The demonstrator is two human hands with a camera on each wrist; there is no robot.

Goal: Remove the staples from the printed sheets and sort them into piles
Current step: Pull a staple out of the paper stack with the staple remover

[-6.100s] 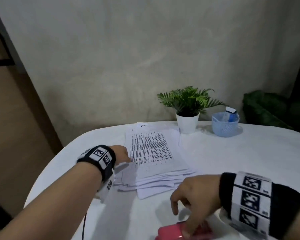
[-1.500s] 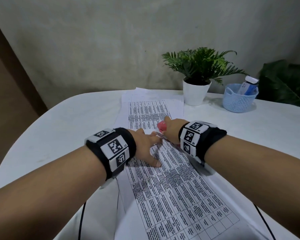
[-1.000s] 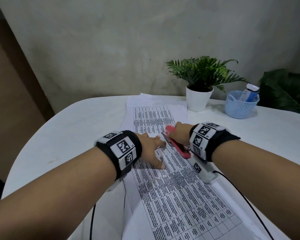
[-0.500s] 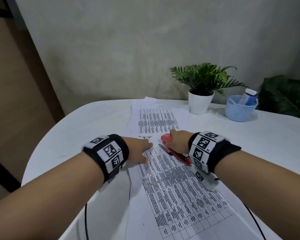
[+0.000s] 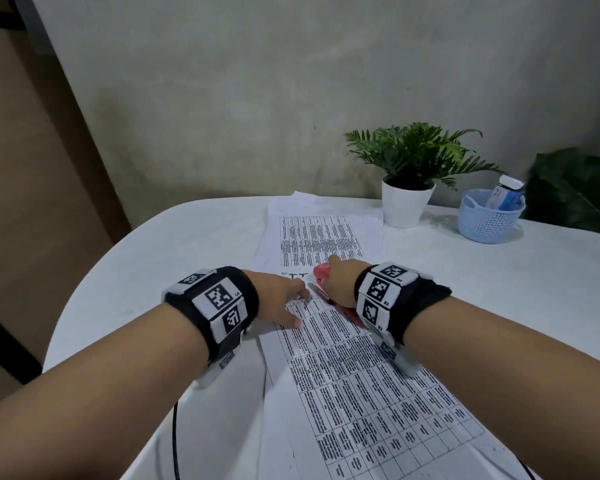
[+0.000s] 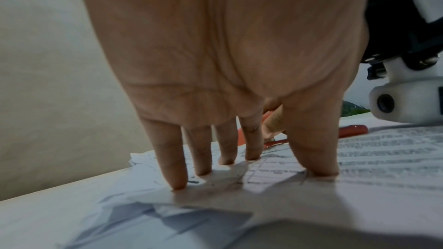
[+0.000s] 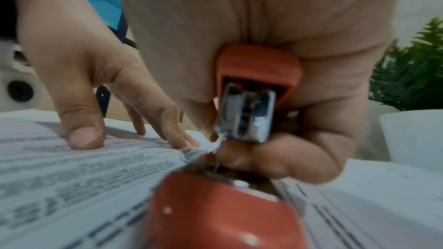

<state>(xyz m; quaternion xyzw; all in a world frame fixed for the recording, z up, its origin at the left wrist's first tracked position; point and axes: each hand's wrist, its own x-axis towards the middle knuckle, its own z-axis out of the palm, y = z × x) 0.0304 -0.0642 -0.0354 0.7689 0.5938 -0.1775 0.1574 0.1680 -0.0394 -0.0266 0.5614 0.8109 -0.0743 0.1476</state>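
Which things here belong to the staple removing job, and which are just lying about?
In use: printed sheets, red stapler gripped by right hand, left hand pressing the sheets, far paper stack.
Lying about: potted plant, blue basket.

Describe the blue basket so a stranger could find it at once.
Start at the white table and look to its far right side by the wall. Just right of the potted plant stands the basket: pale blue, perforated, holding a bottle.

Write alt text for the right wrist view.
A right hand grips a red stapler whose metal end lifts a torn corner of the printed sheets. The left hand presses fingertips on the paper beside it; a potted plant stands behind.
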